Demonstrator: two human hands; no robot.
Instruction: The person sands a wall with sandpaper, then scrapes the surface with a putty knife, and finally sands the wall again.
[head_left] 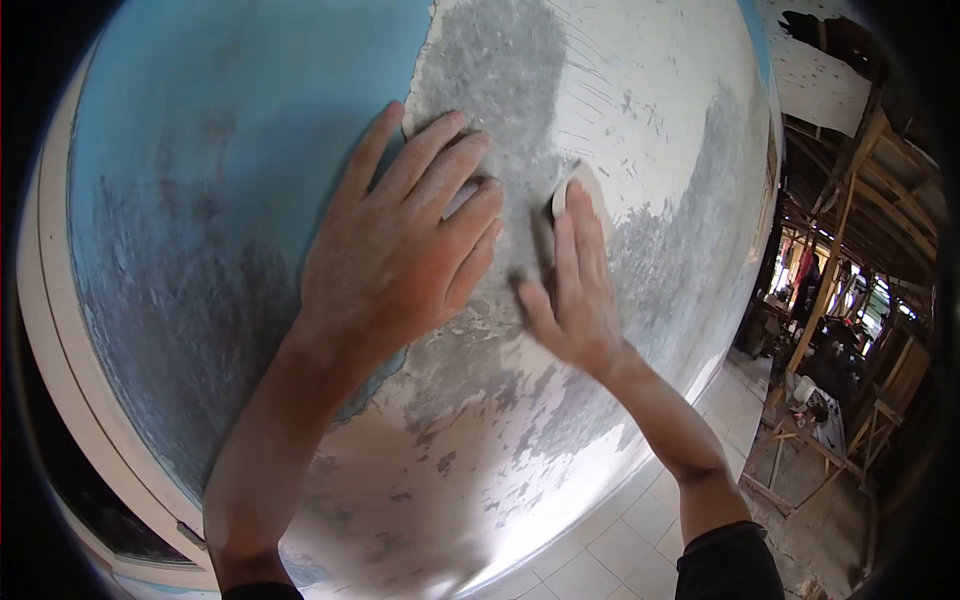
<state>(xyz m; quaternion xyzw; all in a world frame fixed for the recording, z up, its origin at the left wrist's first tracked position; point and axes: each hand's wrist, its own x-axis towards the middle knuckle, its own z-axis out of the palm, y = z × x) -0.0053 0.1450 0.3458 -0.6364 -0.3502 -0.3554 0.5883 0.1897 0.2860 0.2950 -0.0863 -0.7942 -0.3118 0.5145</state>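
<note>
My left hand [405, 225] lies on the wall with its fingers spread, across the edge between the blue paint [260, 90] and the bare grey patch [490, 70]. It holds nothing that I can see. To its right, my right hand [580, 270] presses a pale, thin, rounded piece [590, 185] against the wall, fingers stretched over it and thumb apart. What the piece is made of cannot be told. Around both hands the wall shows grey, white and scuffed areas, with thin scratch lines at the upper right.
A pale frame [75, 370] curves along the left edge of the wall. Floor tiles [620, 545] run below. At the right, beyond the wall, stand wooden posts [825, 290] and a cluttered wooden table [825, 425] under a timber roof.
</note>
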